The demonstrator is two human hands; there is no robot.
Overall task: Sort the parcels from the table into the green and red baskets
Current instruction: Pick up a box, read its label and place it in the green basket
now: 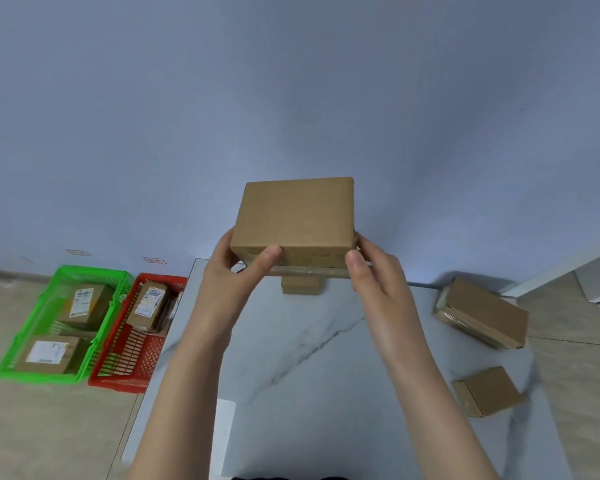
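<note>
Fingers [269, 252] of the left hand [229, 268] and the right hand [371, 271] curl round a plain brown cardboard box [295, 216]. One hand grips each side, with the thumbs on the near face. The box is held up in the middle of the frame, over the far edge of the white marble tabletop [309, 341]. A small brown box [300, 285] sits just below it. At the right of the frame lie a big brown box [485, 313] and a little brown box [492, 389]. At the lower left, a green plastic basket [35, 375] and a red plastic basket [118, 382] stand side by side on the tan floor [49, 427]. Both hold labelled parcels [84, 303].
</note>
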